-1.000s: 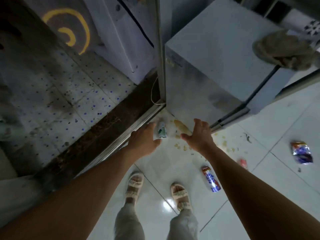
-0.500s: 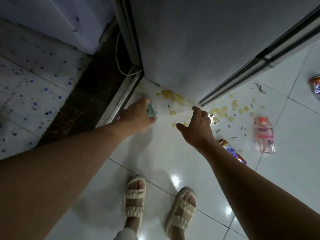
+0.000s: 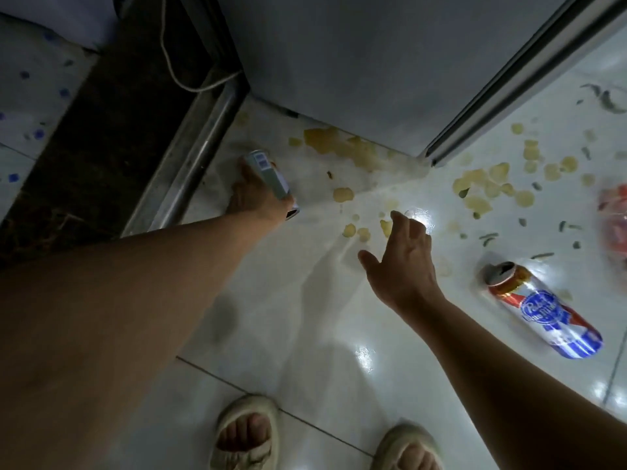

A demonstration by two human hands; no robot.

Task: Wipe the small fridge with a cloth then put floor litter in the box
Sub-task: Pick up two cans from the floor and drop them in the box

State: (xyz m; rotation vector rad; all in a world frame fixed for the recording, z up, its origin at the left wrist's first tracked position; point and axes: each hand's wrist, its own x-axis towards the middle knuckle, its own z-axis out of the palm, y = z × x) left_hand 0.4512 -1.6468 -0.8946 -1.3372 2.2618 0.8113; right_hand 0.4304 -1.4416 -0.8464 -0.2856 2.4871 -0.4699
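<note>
My left hand (image 3: pixel 252 195) grips a small pale green carton (image 3: pixel 269 178) low over the white floor, close to the metal door track. My right hand (image 3: pixel 403 259) hovers open over the tiles, fingers spread, just short of yellow chip crumbs (image 3: pixel 359 228). The grey side of the small fridge (image 3: pixel 339 62) fills the top of the view, its bottom corner meeting the floor. A blue, white and red beer can (image 3: pixel 543 310) lies on its side to the right of my right hand. A blurred red bottle (image 3: pixel 614 225) lies at the right edge.
Yellow chips (image 3: pixel 488 184) and green scraps (image 3: pixel 488 237) are scattered over the tiles by the fridge corner. A metal threshold rail (image 3: pixel 193 157) and dark sill run up the left, with a white cord (image 3: pixel 176 62) looping behind. My sandalled feet (image 3: pixel 247 435) stand at the bottom.
The view has dropped closer to the floor. My left hand has closed round the small carton and tilted it up. My right hand has drifted lower towards the crumbs.
</note>
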